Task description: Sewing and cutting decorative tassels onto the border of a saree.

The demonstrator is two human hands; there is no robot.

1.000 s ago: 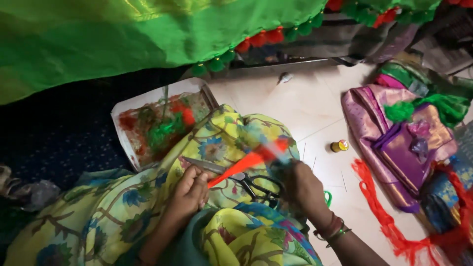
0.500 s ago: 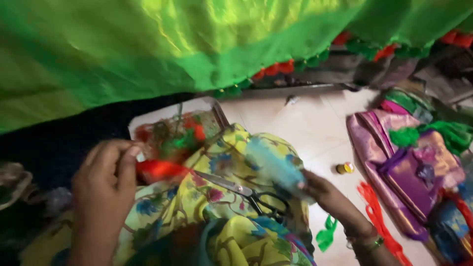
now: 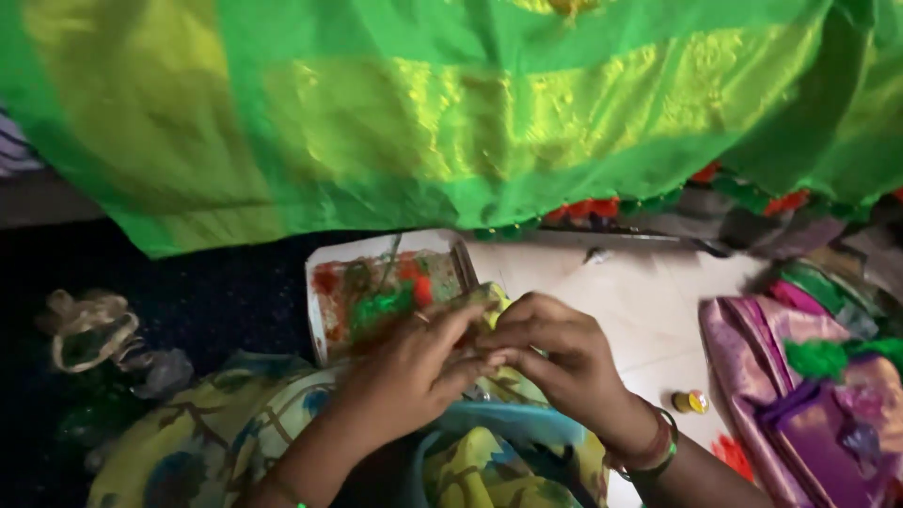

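My left hand (image 3: 414, 376) and my right hand (image 3: 555, 362) meet fingertip to fingertip above my lap, which is covered in yellow floral cloth (image 3: 235, 433). The fingers of both pinch a small tuft of red thread (image 3: 465, 341), mostly hidden between them. Just beyond the hands lies a white tray (image 3: 320, 301) holding red and green thread scraps. A broad green and gold silk cloth (image 3: 451, 113) hangs across the top, with red and green tassels (image 3: 593, 209) along its lower edge.
A small yellow thread spool (image 3: 691, 402) stands on the pale floor right of my right wrist. A purple bag (image 3: 800, 423) with a green thread tuft (image 3: 816, 357) lies at the right. A beige cord bundle (image 3: 89, 325) sits on the dark mat at the left.
My left hand carried the red threads from the left side in to the middle, and my right hand came up to meet it. The scissors on my lap are now hidden.
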